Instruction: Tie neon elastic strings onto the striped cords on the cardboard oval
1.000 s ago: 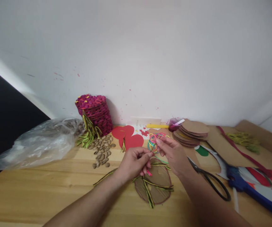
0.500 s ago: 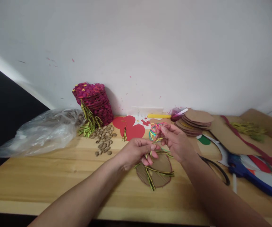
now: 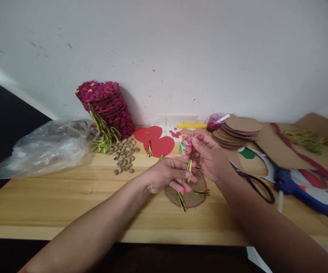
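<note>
On the wooden counter [image 3: 67,204] a clear plastic bag [image 3: 47,146] and a stack of purple discs [image 3: 107,106] lie far to the left of the cardboard disc [image 3: 194,197]. Both hands are just above this disc. The left hand [image 3: 166,176] is closed, and its thumb and fingers pinch the green-yellow strands [image 3: 189,167]. A moment ago the strands lay spread over the disc; now most of them stand up as one tuft. The right hand [image 3: 212,161] is half curled and has come closer to the left one. Its fingertips are at the coloured rubber bands [image 3: 185,139] behind the disc; whether it grips one, I cannot tell.
</note>
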Demonstrator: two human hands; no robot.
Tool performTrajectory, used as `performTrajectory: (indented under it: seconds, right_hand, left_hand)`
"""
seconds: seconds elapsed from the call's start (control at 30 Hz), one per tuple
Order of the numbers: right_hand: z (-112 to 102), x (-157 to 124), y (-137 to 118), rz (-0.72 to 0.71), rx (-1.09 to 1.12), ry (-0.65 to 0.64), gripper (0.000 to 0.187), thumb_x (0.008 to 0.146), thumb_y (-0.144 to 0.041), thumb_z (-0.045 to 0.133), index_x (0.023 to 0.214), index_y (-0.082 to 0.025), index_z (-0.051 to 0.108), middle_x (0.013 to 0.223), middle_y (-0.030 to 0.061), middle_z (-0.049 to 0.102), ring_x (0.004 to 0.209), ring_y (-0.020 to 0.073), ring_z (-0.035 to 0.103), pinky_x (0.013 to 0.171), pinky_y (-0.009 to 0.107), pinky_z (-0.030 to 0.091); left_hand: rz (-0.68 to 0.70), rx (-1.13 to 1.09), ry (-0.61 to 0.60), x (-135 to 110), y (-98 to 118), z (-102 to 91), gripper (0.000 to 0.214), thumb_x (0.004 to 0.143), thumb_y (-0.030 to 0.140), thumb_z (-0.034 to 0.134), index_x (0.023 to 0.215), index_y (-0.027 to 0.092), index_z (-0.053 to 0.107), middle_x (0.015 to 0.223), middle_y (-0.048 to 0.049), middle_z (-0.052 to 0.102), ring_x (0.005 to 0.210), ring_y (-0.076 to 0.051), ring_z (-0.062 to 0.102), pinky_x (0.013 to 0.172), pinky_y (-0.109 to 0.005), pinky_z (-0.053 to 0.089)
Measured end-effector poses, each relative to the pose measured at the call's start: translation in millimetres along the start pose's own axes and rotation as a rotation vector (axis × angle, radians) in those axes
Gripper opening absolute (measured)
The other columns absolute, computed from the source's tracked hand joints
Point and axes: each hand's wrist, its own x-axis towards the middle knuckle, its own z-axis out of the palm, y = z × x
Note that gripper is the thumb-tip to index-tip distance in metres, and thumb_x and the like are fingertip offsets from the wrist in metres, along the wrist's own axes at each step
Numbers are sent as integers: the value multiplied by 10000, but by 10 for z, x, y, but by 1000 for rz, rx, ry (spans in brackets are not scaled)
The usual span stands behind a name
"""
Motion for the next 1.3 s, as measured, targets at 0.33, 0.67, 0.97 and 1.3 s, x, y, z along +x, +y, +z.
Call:
performTrajectory:
  seconds: [0.33,0.67,0.97,1.3]
  right_hand:
    - [-23,10,-23,5,9,36,323,735,-451,768,847,-225,566,666,-41,633,554,128,651,361,160,354]
    - [-73,53,-15,-22,91,14,241,786,-389,746,866,-204,615,697,-42,636,591,112,667,370,135,384]
    - [-56,44,-25,-19,114,27,263,763,-392,766,847,-204,603,668,-52,641,547,100,655,357,125,403]
    - [-79,52,-66,7,135,-7,292,738,-395,785,845,-216,581,673,-51,655,555,111,676,338,119,399]
  left_hand:
    - [3,-48,-42,0,6,-3,300,786,137,736,1085,162,727,994,-98,749,624,-119,719,533,-164,554]
    - [-19,-48,-46,-5,28,4,325,764,161,762,1086,143,721,998,-99,744,629,-115,718,537,-157,550]
    - [-18,-76,-40,-8,42,29,324,737,166,786,1053,137,726,867,-54,737,616,-115,714,525,-146,542]
    - [24,55,-11,10,21,-34,295,747,220,791,1027,154,730,814,-29,729,520,-67,663,428,-110,470]
